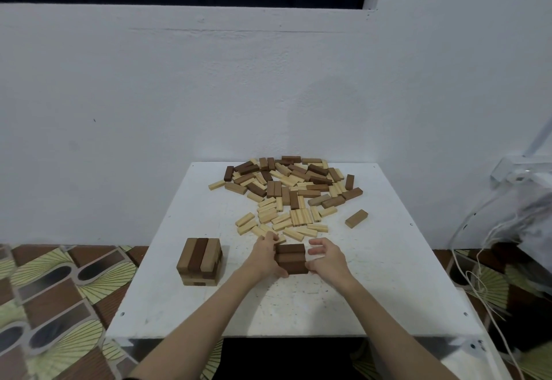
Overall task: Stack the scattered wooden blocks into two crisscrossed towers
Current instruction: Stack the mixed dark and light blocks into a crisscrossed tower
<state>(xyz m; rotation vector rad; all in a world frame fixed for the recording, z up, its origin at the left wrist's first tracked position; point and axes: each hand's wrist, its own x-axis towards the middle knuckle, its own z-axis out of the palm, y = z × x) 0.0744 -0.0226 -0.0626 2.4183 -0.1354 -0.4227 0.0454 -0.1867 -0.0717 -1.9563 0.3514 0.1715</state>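
- White table (209, 305)
- Scattered wooden blocks (286, 191) toward its far edge
- Crisscrossed tower (199, 261) near left edge
- Dark block group (291, 258) at centre

left hand (264, 257): bare, no rings | right hand (327, 257): bare, no watch | forearms: bare, no sleeves in view | fingers: ungloved

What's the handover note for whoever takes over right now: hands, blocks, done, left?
Left hand: fingers curled against the left side of the dark block row.
Right hand: open, thumb touching the row's right side, fingers apart from it.
First tower: a few crisscrossed layers, near left of the table.
Second tower: only that dark row laid.
Left: loose pile at the far side and one stray block to stack.
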